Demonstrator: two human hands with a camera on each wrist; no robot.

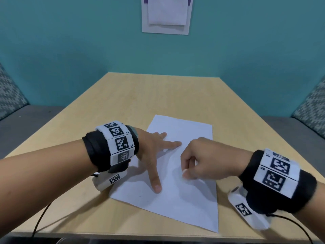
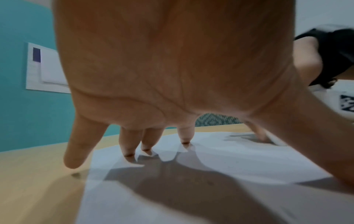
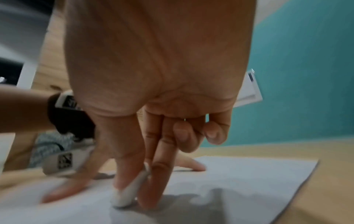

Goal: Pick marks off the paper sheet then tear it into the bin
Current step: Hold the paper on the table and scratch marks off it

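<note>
A white paper sheet [image 1: 184, 205] lies skewed on the wooden table [image 1: 140, 95], near its front edge. My left hand [image 1: 153, 155] rests on the sheet's left part with fingers spread straight, thumb and fingertips [image 2: 184, 140] pressing the paper [image 2: 239, 159] flat. My right hand [image 1: 205, 161] is curled over the sheet's middle. Its thumb and first two fingers pinch a small white eraser [image 3: 126, 195], whose tip touches the paper [image 3: 239, 174]; the eraser [image 1: 189, 175] barely shows from above. No marks are legible on the sheet. No bin is in view.
A teal wall stands behind the table with a white notice [image 1: 165, 14] pinned to it. Patterned seat cushions [image 1: 10, 95] flank the table on grey benches [image 1: 26, 124]. Black cables [image 1: 40, 219] hang off the table's front edge by both wrists.
</note>
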